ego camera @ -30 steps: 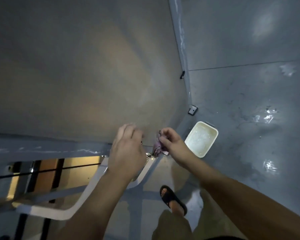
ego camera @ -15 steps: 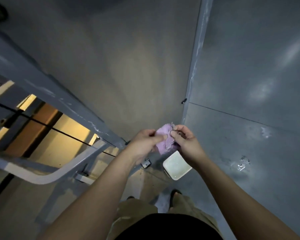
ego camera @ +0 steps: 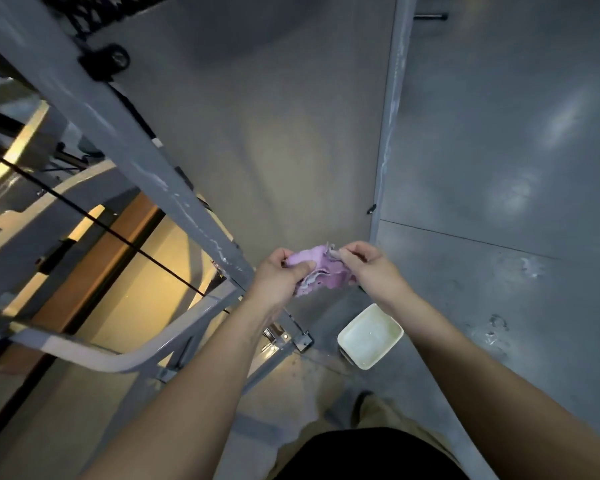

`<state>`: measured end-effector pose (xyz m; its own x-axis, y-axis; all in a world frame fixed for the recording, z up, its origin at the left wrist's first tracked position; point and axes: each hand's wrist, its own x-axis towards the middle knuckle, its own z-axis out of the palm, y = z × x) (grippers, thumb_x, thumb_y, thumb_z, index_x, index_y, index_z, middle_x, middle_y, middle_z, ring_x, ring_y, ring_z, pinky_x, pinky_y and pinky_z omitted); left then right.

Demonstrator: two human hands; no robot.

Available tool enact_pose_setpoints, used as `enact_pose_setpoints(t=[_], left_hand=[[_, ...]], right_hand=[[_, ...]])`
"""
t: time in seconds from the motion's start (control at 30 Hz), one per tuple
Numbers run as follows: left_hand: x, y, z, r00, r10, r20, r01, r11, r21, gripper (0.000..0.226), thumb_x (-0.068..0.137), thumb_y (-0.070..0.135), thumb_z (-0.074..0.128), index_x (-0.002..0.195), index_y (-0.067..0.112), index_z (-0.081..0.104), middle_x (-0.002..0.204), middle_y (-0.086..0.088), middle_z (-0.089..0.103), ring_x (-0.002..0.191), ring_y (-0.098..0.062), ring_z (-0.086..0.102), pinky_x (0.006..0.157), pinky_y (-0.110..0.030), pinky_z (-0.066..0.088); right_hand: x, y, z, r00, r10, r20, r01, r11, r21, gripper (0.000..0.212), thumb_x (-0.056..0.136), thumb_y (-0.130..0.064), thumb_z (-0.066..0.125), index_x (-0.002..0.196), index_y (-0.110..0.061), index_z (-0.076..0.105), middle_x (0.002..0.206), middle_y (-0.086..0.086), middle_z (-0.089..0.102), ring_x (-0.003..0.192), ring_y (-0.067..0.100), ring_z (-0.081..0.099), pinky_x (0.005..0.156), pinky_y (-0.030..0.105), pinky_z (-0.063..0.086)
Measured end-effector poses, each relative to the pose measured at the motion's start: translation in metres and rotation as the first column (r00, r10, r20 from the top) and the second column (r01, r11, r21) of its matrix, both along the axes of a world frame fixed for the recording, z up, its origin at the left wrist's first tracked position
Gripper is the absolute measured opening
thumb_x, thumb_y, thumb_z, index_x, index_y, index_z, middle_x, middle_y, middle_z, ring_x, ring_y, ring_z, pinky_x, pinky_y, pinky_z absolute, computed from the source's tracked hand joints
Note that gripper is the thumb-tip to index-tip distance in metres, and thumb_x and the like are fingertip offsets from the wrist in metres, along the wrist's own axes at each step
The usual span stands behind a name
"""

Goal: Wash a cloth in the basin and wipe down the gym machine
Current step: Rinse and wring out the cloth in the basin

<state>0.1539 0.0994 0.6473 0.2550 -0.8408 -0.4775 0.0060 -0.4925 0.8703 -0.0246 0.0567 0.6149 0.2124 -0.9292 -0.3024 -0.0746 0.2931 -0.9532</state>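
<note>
The grey machine frame [ego camera: 125, 140] slants past on the left, and the white basin [ego camera: 370, 336] sits on the floor below. Both hands — left hand [ego camera: 281, 275], right hand [ego camera: 369, 271] — pinch the pink cloth [ego camera: 321, 271] between them in mid-air. It looks soft, limp and light — best held by its edges.

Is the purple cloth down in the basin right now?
No, both the left hand and right hand hold the cloth up, above the basin.
</note>
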Motion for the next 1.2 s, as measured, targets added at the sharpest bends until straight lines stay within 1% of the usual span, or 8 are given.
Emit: enact_pose_setpoints(t=[0.27,0.33,0.4,0.57,0.67,0.83,1.03,1.2], left_hand=[[0.033,0.072,-0.006,0.844,0.016,-0.536,-0.016,1.0,0.004,0.017,0.1,-0.003,0.055,0.116,0.001,0.059,0.102,-0.023,0.072,0.079,-0.028,0.073,0.071,-0.032,0.063],[0.041,0.086,-0.01,0.857,0.028,-0.514,-0.026,1.0,0.01,0.02,0.1,-0.003,0.056,0.12,0.0,0.059,0.101,-0.023,0.073,0.078,-0.029,0.075,0.071,-0.031,0.063],[0.047,0.099,-0.014,0.887,0.037,-0.46,-0.034,0.999,0.015,0.024,0.099,0.002,0.061,0.122,-0.002,0.061,0.099,-0.02,0.076,0.078,-0.026,0.076,0.071,-0.029,0.063],[0.05,0.119,-0.015,0.934,-0.02,-0.356,0.017,1.0,-0.014,0.023,0.099,0.021,0.068,0.111,0.002,0.072,0.101,-0.02,0.076,0.083,-0.022,0.072,0.071,-0.029,0.062],[0.046,0.123,-0.012,0.927,-0.064,-0.371,0.065,0.998,-0.01,0.035,0.106,0.036,0.054,0.109,0.007,0.074,0.096,-0.014,0.078,0.085,-0.019,0.072,0.086,-0.033,0.061],[0.037,0.115,-0.024,0.885,-0.178,-0.43,0.156,0.984,-0.087,0.025,0.105,0.02,0.056,0.117,0.004,0.072,0.096,-0.008,0.077,0.091,-0.016,0.072,0.088,-0.028,0.059],[0.004,0.07,-0.064,0.875,-0.151,-0.46,0.14,0.988,-0.059,0.022,0.099,0.002,0.06,0.117,-0.012,0.062,0.104,-0.018,0.07,0.085,-0.018,0.072,0.089,-0.029,0.061],[-0.018,0.042,-0.091,0.906,-0.242,-0.346,0.257,0.966,-0.004,0.017,0.094,-0.01,0.062,0.095,0.006,0.067,0.088,-0.009,0.071,0.076,-0.017,0.067,0.078,-0.027,0.056]], right_hand=[[0.033,0.052,-0.004,0.924,-0.102,-0.368,0.085,0.994,-0.063,0.026,0.106,-0.023,0.052,0.091,-0.004,0.062,0.073,0.005,0.056,0.064,0.018,0.05,0.063,0.029,0.04],[0.041,0.071,0.0,0.937,-0.169,-0.305,0.129,0.981,-0.148,0.007,0.102,-0.01,0.056,0.099,-0.009,0.062,0.082,-0.001,0.059,0.068,0.01,0.055,0.071,0.025,0.044],[0.044,0.093,0.006,0.972,-0.085,-0.219,0.032,0.972,-0.234,0.016,0.098,0.002,0.057,0.106,-0.012,0.061,0.094,-0.003,0.06,0.074,-0.004,0.058,0.074,0.015,0.044],[0.049,0.133,0.003,0.868,0.235,-0.437,-0.397,0.857,-0.328,0.021,0.087,-0.018,0.08,0.097,-0.028,0.066,0.099,-0.002,0.057,0.089,0.007,0.059,0.08,0.014,0.044],[0.049,0.139,-0.002,0.919,0.189,-0.345,-0.293,0.915,-0.277,0.017,0.089,-0.018,0.079,0.089,-0.029,0.067,0.097,0.011,0.06,0.083,0.018,0.065,0.08,0.026,0.051],[0.032,0.128,-0.003,0.971,0.229,-0.063,-0.234,0.969,-0.083,0.019,0.097,-0.016,0.072,0.096,0.002,0.065,0.087,0.02,0.074,0.078,0.029,0.068,0.082,0.04,0.052],[-0.005,0.086,-0.028,0.976,0.025,0.218,-0.088,0.954,0.286,0.014,0.077,-0.014,0.085,0.079,-0.016,0.071,0.09,0.015,0.061,0.085,0.029,0.054,0.08,0.039,0.041],[-0.035,0.053,-0.06,0.983,-0.065,0.17,0.009,0.95,0.314,0.031,0.096,-0.022,0.064,0.104,0.007,0.064,0.084,0.018,0.06,0.069,0.029,0.06,0.064,0.035,0.047]])
